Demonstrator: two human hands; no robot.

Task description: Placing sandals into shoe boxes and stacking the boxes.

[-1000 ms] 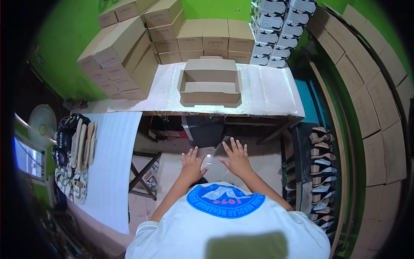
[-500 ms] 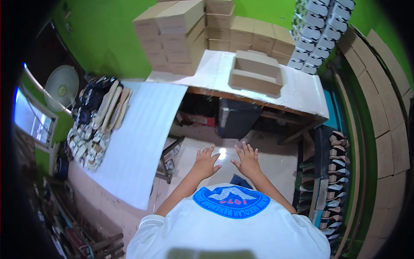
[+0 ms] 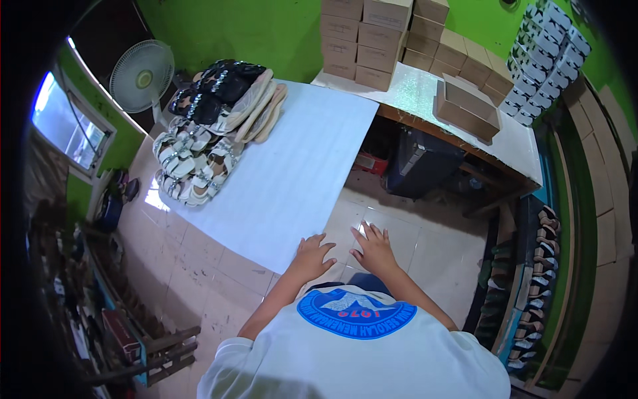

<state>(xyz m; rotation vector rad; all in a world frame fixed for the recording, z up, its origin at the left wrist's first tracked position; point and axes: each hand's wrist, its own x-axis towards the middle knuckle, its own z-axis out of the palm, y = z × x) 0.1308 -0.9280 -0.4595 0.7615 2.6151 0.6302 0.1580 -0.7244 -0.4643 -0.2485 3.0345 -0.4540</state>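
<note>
My left hand (image 3: pixel 310 259) is held out with its fingers apart and nothing in it. It appears over the near corner of the white-covered table (image 3: pixel 286 179); whether it touches cannot be told. Beside it, my right hand (image 3: pixel 374 250) is also empty, fingers spread, above the tiled floor. On the table's far left lie white strapped sandals (image 3: pixel 196 163) in a heap. Behind them are black sandals (image 3: pixel 222 90) with shiny trim, and next to those several beige, sole-like pieces (image 3: pixel 256 113).
A second table (image 3: pixel 415 86) at the back bears stacked brown boxes (image 3: pixel 362 46), an open box (image 3: pixel 468 106) and patterned white boxes (image 3: pixel 545 60). A fan (image 3: pixel 141 76) stands at the left. Racks of shoes (image 3: pixel 535 286) line the right; a wooden rack (image 3: pixel 159 346) is lower left.
The view has swung left, so the tables, sandals and boxes sit farther right and the white-covered table is closer to my hands. Both hands stay empty and spread.
</note>
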